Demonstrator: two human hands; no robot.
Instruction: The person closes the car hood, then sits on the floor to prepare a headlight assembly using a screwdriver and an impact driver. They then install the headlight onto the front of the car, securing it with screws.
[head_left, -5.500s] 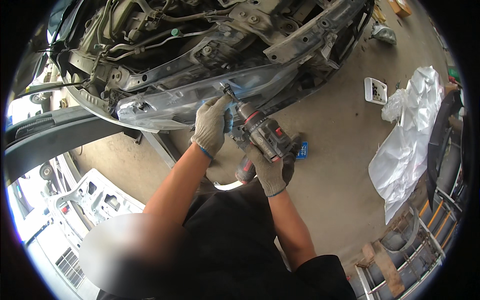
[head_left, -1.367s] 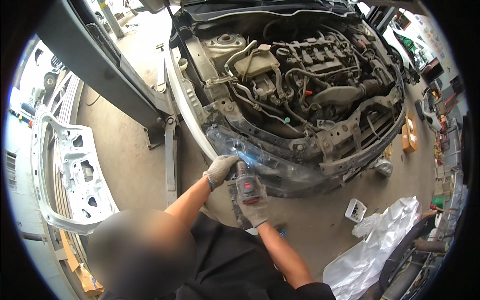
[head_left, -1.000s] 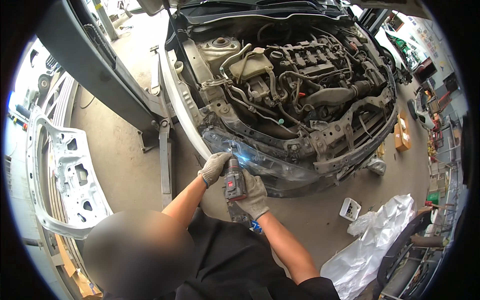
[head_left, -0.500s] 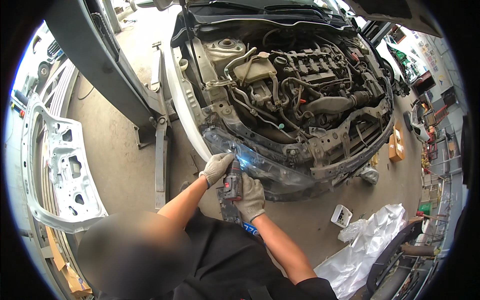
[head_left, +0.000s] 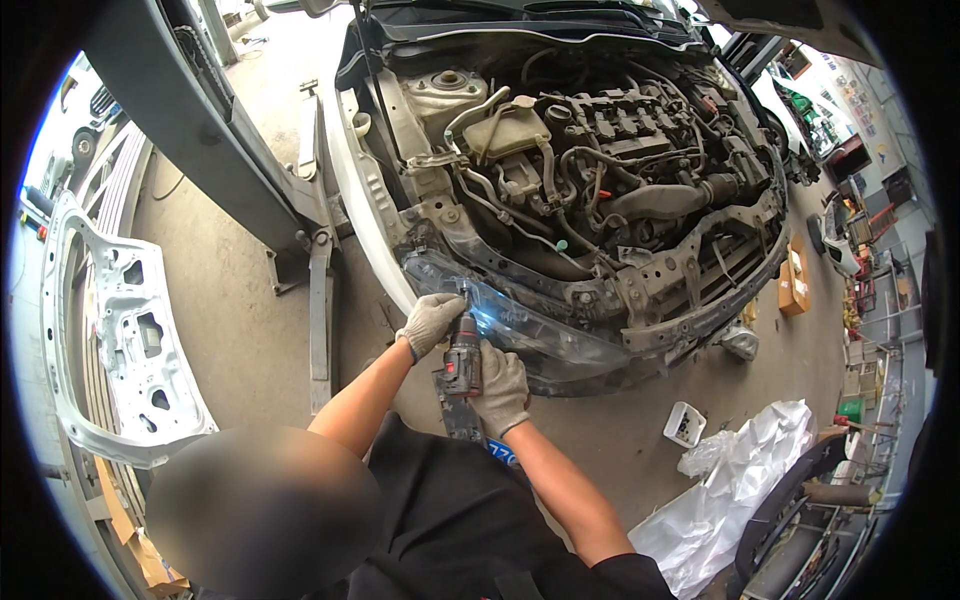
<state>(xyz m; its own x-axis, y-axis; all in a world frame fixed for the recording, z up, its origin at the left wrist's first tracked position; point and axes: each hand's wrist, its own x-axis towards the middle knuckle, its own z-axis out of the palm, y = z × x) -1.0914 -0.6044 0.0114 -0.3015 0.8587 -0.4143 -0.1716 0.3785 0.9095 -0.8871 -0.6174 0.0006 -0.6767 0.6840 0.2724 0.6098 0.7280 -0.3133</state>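
Observation:
My right hand (head_left: 503, 388), in a pale work glove, is wrapped round the grip of a black and grey cordless drill (head_left: 463, 362) with a red patch. The drill points away from me at the car's near left corner, and its lamp throws a bluish light on the headlight (head_left: 550, 340). My gloved left hand (head_left: 430, 322) is closed beside the drill's front end. Its fingertips pinch at the bit (head_left: 465, 291), where the small thing between them is hidden. The headlight has a smoky clear lens and lies along the front corner, below the white fender (head_left: 372, 245).
Beyond the headlight lies the exposed engine (head_left: 630, 130), with the front crossmember (head_left: 690, 265) bared. A grey lift post (head_left: 200, 130) stands left, near a white door frame (head_left: 130, 330). On the floor right are a white tub (head_left: 685, 425), crumpled white sheeting (head_left: 735, 490) and a cardboard box (head_left: 794, 283).
The view has shifted slightly. Both hands and the drill keep nearly the same place at the headlight, with the left hand still closed by the bit.

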